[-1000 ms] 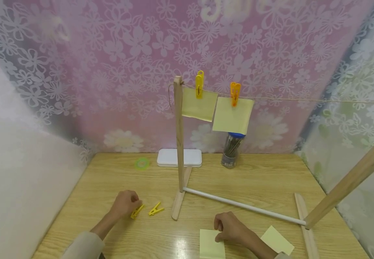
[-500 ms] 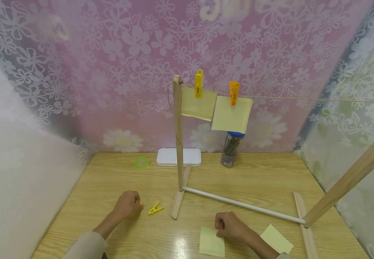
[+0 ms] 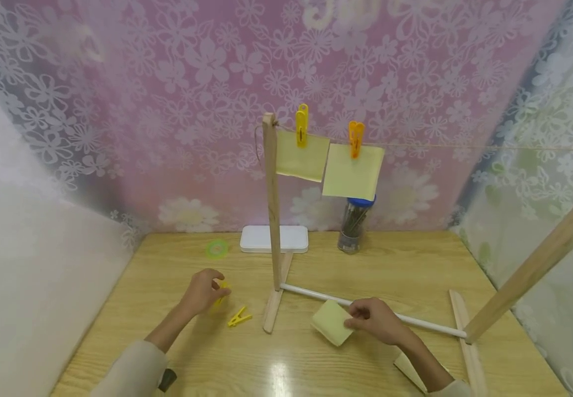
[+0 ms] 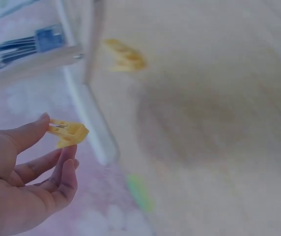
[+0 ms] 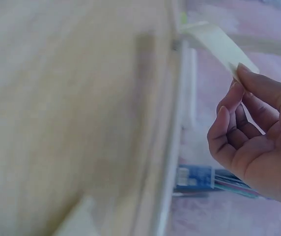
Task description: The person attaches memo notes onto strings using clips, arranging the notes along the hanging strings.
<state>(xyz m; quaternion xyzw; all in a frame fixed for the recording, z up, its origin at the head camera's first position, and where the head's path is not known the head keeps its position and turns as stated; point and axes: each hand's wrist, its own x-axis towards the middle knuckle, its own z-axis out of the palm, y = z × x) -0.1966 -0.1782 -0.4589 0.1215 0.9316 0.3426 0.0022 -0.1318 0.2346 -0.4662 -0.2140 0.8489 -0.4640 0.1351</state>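
Note:
My left hand (image 3: 203,291) pinches a yellow clothespin (image 4: 68,132) between thumb and fingers, raised over the table's left side. A second yellow clothespin (image 3: 239,317) lies on the table just right of it. My right hand (image 3: 376,321) holds a pale yellow paper square (image 3: 332,322) by its right corner, lifted in front of the white rod. In the right wrist view the paper (image 5: 224,46) is pinched between thumb and index finger. Another paper square (image 3: 409,370) lies on the table, partly hidden under my right forearm.
Two paper squares hang from a string (image 3: 430,145), held by a yellow clothespin (image 3: 301,125) and an orange clothespin (image 3: 355,139). The wooden post (image 3: 272,204) and white rod (image 3: 417,323) form the stand. Behind are a white case (image 3: 251,239), a green ring (image 3: 217,248) and a blue-lidded jar (image 3: 352,226).
My right hand has lifted the paper square off the table and moved up and right. My left hand has raised the clothespin from the table, moving forward and right.

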